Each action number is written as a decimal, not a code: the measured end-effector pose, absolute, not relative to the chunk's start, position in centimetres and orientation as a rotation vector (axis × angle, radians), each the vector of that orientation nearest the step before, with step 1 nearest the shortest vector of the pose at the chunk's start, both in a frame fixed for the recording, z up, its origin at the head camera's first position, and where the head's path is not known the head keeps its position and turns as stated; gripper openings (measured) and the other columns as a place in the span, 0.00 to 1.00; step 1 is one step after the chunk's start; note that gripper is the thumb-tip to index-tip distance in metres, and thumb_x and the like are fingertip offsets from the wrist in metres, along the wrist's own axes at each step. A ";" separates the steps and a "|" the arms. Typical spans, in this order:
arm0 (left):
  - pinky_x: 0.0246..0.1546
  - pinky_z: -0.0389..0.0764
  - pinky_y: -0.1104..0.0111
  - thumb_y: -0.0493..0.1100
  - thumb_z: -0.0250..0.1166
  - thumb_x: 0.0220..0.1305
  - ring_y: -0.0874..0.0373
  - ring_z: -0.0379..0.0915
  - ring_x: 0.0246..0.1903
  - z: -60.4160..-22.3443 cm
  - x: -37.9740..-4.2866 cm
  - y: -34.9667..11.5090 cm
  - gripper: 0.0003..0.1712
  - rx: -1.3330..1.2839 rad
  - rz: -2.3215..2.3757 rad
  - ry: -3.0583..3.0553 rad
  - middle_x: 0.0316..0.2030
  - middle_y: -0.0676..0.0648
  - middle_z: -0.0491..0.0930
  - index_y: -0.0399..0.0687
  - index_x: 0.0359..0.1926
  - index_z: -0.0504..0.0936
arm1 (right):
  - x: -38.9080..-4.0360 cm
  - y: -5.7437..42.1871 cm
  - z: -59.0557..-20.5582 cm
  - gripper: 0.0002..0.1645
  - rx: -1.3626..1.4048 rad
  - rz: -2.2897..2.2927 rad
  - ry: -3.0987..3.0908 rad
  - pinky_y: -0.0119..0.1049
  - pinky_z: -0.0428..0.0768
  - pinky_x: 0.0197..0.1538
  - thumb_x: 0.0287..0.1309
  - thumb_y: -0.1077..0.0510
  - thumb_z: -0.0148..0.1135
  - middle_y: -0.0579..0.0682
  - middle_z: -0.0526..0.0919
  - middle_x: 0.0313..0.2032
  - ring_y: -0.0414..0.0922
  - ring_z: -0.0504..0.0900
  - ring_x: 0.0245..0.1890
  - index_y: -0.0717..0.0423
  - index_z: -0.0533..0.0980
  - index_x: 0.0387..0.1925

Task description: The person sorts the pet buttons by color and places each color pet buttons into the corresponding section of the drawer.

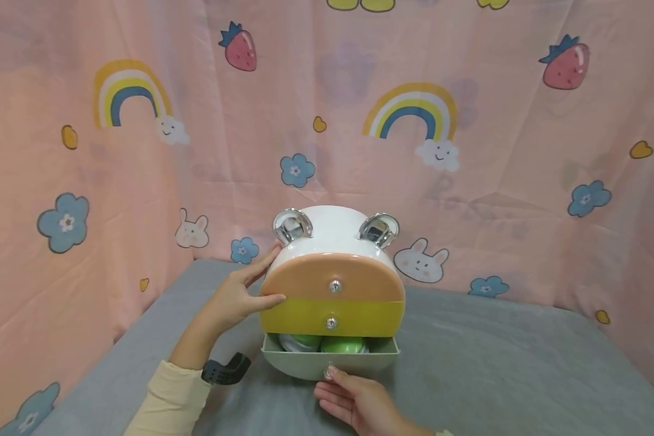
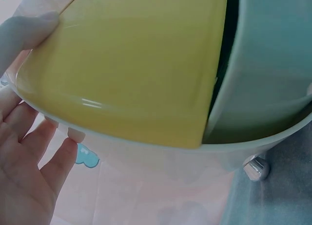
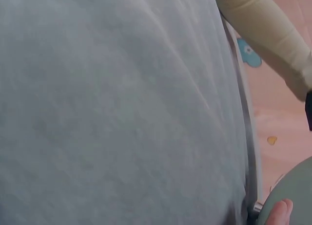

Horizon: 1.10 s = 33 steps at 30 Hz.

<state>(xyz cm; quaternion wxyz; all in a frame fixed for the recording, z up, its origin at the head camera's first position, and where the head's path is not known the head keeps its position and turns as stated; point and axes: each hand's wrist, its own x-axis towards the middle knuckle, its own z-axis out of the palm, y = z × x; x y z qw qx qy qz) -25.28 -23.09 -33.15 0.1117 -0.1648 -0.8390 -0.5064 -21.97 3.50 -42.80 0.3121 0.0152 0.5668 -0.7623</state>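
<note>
A small rounded drawer box with a white shell and two silver ear-shaped parts stands on the grey cloth. Its orange top drawer and yellow middle drawer are closed. The pale green bottom drawer is pulled partway out, showing green-topped round items inside. My left hand holds the box's left side, thumb on the front and other fingers along the side. Below, my right hand pinches the bottom drawer's small knob, mostly covered by the thumb. Only a fingertip shows in the right wrist view.
Grey cloth covers the table. A pink printed curtain hangs behind it and along both sides. A silver foot supports the box. A black band sits on the left wrist.
</note>
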 end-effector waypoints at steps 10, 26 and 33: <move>0.75 0.52 0.40 0.48 0.75 0.56 0.50 0.47 0.78 -33.1 -25.4 -22.9 0.50 -0.470 -1.495 -2.483 0.77 0.60 0.53 0.68 0.76 0.59 | -23.7 3.3 -42.6 0.19 -0.010 -2.045 1.511 0.39 0.86 0.54 0.69 0.51 0.60 0.52 0.88 0.40 0.42 0.88 0.42 0.65 0.76 0.48; 0.75 0.53 0.41 0.48 0.74 0.57 0.49 0.48 0.78 -33.0 -25.7 -22.8 0.49 -0.497 -1.494 -2.490 0.77 0.60 0.54 0.67 0.76 0.59 | -23.9 2.8 -42.4 0.20 0.023 -2.108 1.586 0.41 0.87 0.52 0.67 0.52 0.62 0.54 0.89 0.40 0.42 0.88 0.40 0.67 0.77 0.48; 0.74 0.53 0.39 0.51 0.74 0.58 0.48 0.48 0.78 -33.4 -26.0 -23.0 0.48 -0.491 -1.483 -2.506 0.77 0.60 0.54 0.69 0.75 0.59 | -23.7 4.2 -41.8 0.26 0.017 -2.085 1.678 0.40 0.87 0.51 0.67 0.51 0.62 0.53 0.88 0.40 0.43 0.88 0.41 0.71 0.74 0.52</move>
